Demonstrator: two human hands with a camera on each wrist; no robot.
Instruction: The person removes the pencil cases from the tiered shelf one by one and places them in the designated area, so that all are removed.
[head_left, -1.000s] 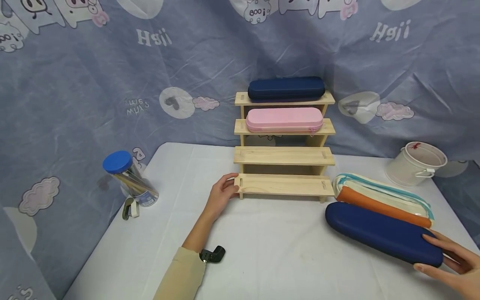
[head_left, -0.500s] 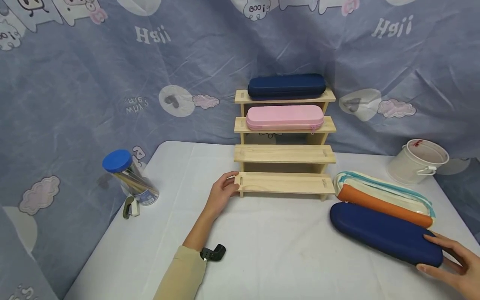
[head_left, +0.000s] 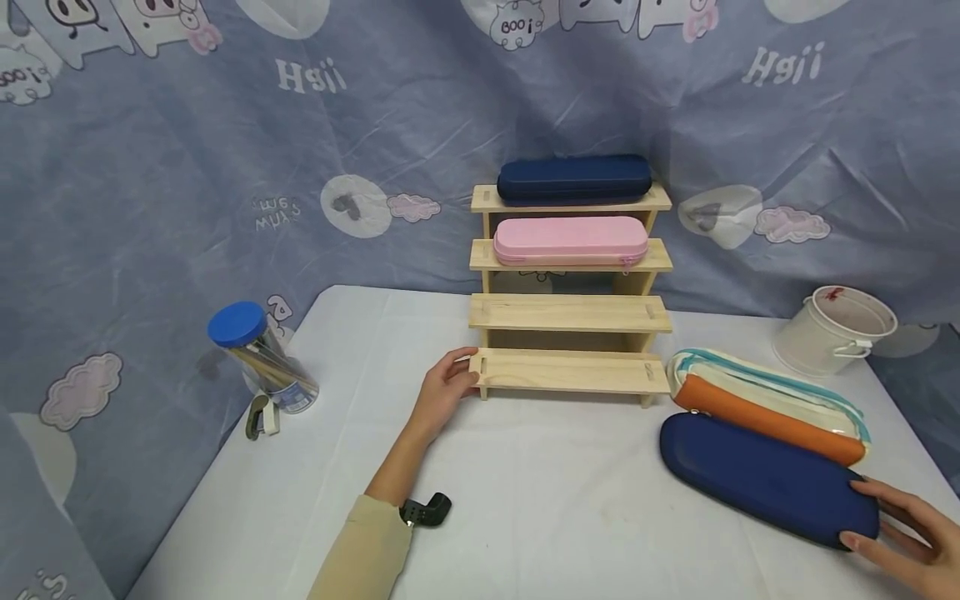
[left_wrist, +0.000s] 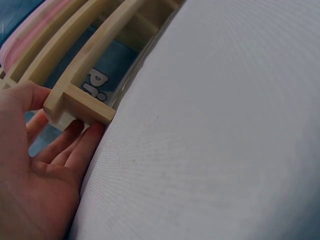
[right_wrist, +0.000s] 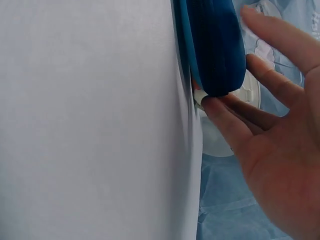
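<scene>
A left hand (head_left: 441, 393) is holding a wooden shelf (head_left: 570, 313), and a right hand (head_left: 918, 540) is holding a blue case (head_left: 765, 479).

Behind the white counter (head_left: 540, 492), a blue cloth (head_left: 420, 92) with funny pictures is hanging. At the left, a jar (head_left: 266, 367) with a blue lid is sitting near the edge. The left arm, wearing a tan sleeve (head_left: 363, 546), is stretching forward, and its bent fingers (left_wrist: 84, 148) are pinching the left end of the bottom step. A dark case (head_left: 573, 181) and a pink case (head_left: 570, 240) are resting on the top two steps. Farther right, the blue case is lying slanted on the counter, just in front of an orange and cream pouch (head_left: 772, 425). A white bucket (head_left: 806, 342) is standing behind. At the right edge, the right hand's fingers and thumb are pinching the case's near end.
</scene>
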